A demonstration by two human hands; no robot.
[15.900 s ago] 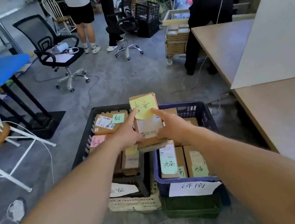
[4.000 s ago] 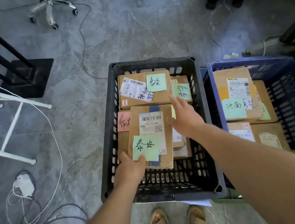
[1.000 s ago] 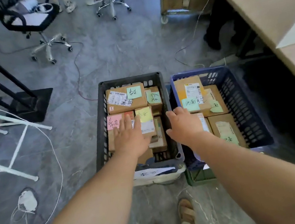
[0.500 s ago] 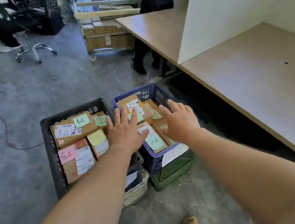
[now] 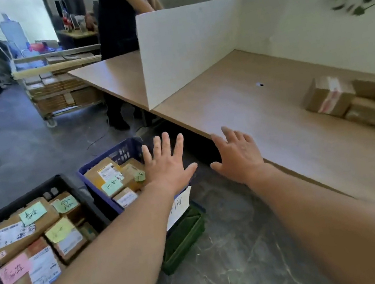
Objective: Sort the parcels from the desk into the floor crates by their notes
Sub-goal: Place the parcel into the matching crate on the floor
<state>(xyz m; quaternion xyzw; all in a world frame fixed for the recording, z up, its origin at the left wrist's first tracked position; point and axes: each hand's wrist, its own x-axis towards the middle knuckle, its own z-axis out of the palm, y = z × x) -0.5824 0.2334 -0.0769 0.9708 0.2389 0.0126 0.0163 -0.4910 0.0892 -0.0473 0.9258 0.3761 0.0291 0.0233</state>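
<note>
Our left hand [image 5: 167, 170] and right hand [image 5: 240, 157] hang spread, holding nothing. Parcels [image 5: 329, 98] lie on the bench [image 5: 238, 108], well beyond the right hand; the blue crate [image 5: 108, 153] sits under the left.

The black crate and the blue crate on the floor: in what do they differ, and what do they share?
Colour: the black crate is black, the blue crate blue. Support: the blue crate stands on a green crate; the black crate's base is hidden. Notes: the black crate's parcels carry green, yellow and pink notes; the blue crate's visible notes are green. Both are slotted plastic crates holding brown cardboard parcels.
</note>
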